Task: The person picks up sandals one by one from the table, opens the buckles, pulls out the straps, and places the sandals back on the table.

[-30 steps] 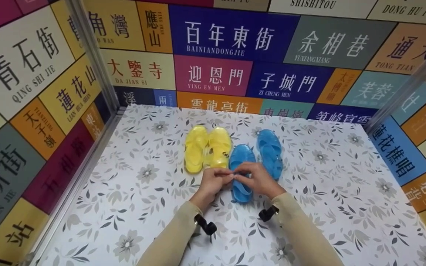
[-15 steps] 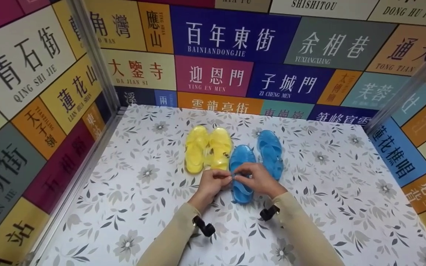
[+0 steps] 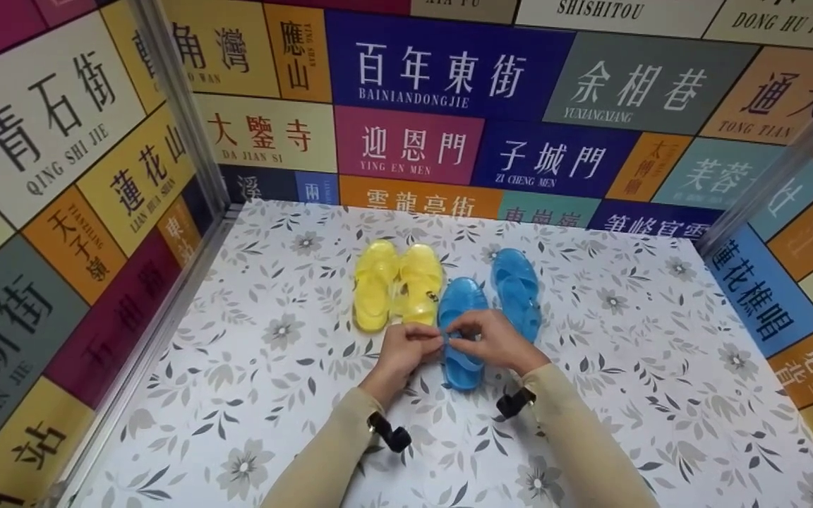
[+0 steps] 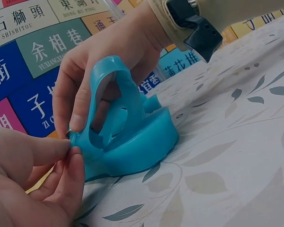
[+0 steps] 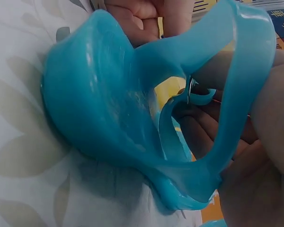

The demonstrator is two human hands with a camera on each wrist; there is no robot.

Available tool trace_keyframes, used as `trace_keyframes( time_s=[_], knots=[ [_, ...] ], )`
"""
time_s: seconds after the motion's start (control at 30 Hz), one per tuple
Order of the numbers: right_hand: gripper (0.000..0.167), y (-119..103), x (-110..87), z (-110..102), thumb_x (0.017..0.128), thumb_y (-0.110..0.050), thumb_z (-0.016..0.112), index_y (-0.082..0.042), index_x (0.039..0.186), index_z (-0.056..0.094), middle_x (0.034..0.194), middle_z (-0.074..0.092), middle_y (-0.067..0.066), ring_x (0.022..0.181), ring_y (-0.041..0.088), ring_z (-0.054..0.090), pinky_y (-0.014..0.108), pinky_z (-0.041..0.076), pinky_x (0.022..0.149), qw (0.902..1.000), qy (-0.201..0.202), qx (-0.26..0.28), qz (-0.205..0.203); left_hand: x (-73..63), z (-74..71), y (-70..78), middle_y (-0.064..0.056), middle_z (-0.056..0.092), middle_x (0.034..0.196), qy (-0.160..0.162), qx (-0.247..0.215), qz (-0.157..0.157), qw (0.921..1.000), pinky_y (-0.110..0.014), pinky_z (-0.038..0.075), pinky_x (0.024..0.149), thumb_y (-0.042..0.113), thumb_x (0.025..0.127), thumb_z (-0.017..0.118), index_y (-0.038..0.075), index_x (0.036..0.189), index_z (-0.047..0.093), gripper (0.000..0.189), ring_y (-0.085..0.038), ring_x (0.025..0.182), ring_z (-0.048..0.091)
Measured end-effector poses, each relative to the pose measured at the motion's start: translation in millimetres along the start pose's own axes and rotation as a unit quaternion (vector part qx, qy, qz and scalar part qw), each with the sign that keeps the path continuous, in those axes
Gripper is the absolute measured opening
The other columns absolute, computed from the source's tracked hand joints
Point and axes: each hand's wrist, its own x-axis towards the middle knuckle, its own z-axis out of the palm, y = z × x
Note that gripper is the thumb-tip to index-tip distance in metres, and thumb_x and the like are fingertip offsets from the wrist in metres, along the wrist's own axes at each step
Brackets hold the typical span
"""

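Observation:
A blue jelly sandal (image 3: 463,296) lies flat on the patterned surface, toe pointing away. At its left side, my left hand (image 3: 405,353) pinches the sandal's edge by the ankle strap between thumb and fingers. Reaching over it from the right, my right hand (image 3: 495,343) pinches the strap's end near a small metal buckle (image 5: 191,90). The fingertips of both hands almost meet there. In the left wrist view, the ankle strap (image 4: 106,66) arches up over the heel. What exactly the left fingertips press is partly hidden.
The matching blue sandal (image 3: 514,275) lies close on the right. Two yellow sandals (image 3: 372,293) stand side by side on the left, the nearer one's heel close to my left hand. Walls with coloured street-name panels (image 3: 406,144) rise behind and at both sides.
The hands stay nearly still at the strap, with only tiny shifts of fingers and wrists. The sandals keep their places.

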Motion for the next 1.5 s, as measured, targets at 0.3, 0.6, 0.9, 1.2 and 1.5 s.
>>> trace_keyframes(
  time_s=[0.3, 0.6, 0.9, 1.2, 1.5],
  knots=[
    [0.015, -0.3, -1.5, 4.8, 0.095, -0.015, 0.078, -0.011, 0.11, 0.08, 0.106, 0.078, -0.001, 0.095, 0.016, 0.071, 0.038, 0.06, 0.089, 0.9997, 0.019, -0.007, -0.01, -0.5, 1.0, 0.6, -0.012, 0.078, 0.091, -0.004, -0.002, 0.008, 1.0, -0.033, 0.064, 0.078, -0.002, 0.088, 0.08, -0.002, 0.105, 0.076, 0.018, -0.018, 0.079, 0.075],
    [0.015, -1.7, -1.0, 3.6, 0.096, -0.016, 0.077, -0.012, 0.111, 0.08, 0.106, 0.077, -0.001, 0.096, 0.016, 0.07, 0.041, 0.06, 0.09, 0.9997, 0.02, -0.014, -0.006, -1.5, 3.4, 2.9, -0.013, 0.078, 0.089, 0.004, -0.002, 0.019, 0.9998, -0.033, 0.063, 0.075, -0.001, 0.088, 0.081, -0.005, 0.105, 0.076, 0.018, -0.017, 0.077, 0.074],
    [0.016, -3.0, -0.6, 3.5, 0.097, -0.016, 0.076, -0.011, 0.112, 0.08, 0.107, 0.078, 0.001, 0.096, 0.019, 0.07, 0.041, 0.06, 0.087, 0.9994, 0.012, -0.027, -0.019, -2.3, 5.2, 0.7, -0.01, 0.079, 0.087, 0.034, 0.028, 0.042, 0.9981, -0.03, 0.062, 0.071, 0.003, 0.086, 0.085, -0.001, 0.101, 0.079, 0.017, -0.015, 0.076, 0.074],
    [0.016, -6.1, 1.7, 4.3, 0.097, -0.015, 0.076, -0.011, 0.112, 0.08, 0.108, 0.078, 0.001, 0.097, 0.019, 0.071, 0.038, 0.06, 0.086, 0.9987, 0.01, -0.041, -0.028, -2.2, 4.4, 8.0, -0.008, 0.079, 0.087, 0.045, 0.068, 0.04, 0.9959, -0.027, 0.062, 0.071, 0.002, 0.084, 0.086, 0.004, 0.098, 0.081, 0.015, -0.014, 0.078, 0.074],
    [0.016, -7.9, 0.7, 6.9, 0.097, -0.015, 0.076, -0.014, 0.112, 0.08, 0.109, 0.078, -0.002, 0.098, 0.017, 0.071, 0.036, 0.059, 0.085, 0.9983, 0.015, -0.054, -0.012, -3.7, 4.1, 9.8, -0.007, 0.077, 0.084, 0.048, 0.07, 0.007, 0.9964, -0.028, 0.059, 0.066, 0.006, 0.085, 0.085, 0.005, 0.094, 0.079, 0.01, -0.015, 0.073, 0.071]
  ],
)
